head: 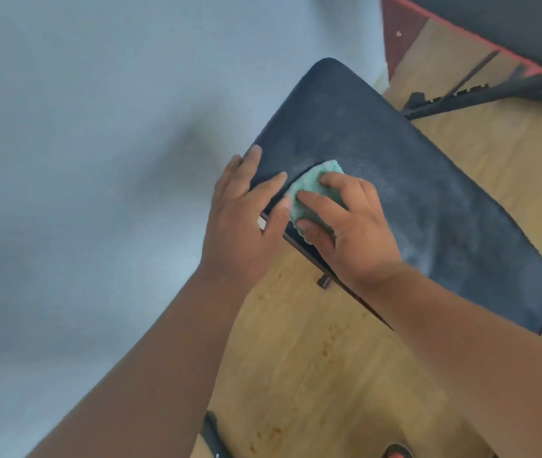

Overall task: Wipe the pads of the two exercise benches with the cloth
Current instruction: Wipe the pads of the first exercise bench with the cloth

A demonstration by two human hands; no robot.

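Note:
A black padded bench pad (395,166) slants across the middle of the view, dusty and streaked in grey. A green cloth (312,186) lies on its near-left part. My right hand (352,226) presses flat on the cloth, fingers spread over it. My left hand (246,213) grips the pad's left edge, fingers on top and thumb touching the cloth's edge. A second bench pad (511,24), black with red trim, shows at the top right corner.
A pale grey wall (98,160) fills the left half, close to the pad's left edge. Wooden floor (312,375) lies below. The second bench's black metal frame (461,97) stands on the floor at the upper right. A dark bench leg (212,438) sits at the bottom.

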